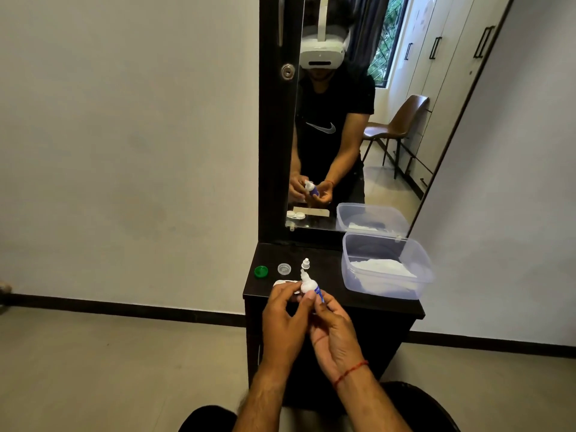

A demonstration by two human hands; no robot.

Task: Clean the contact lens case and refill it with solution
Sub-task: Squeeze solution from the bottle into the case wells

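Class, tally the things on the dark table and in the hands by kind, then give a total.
Caps: 3 (green cap, clear cap, white cap)
Bottle: 1
Case: 1
Tub: 1
Tissue: 1
Total: 7

Forearms are bare. A red thread bracelet (350,372) encircles the wrist of the right hand (335,332). The mirror (436,126), upper centre, reflects a black T-shirt (330,101) and a white headset (322,53).

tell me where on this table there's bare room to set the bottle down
Bare strip at the back, between the mirror base and the green cap, clear cap and white cap. Another along the front edge, between the right hand and the plastic tub. Crowded front left: caps, lens case, left hand on the solution bottle.
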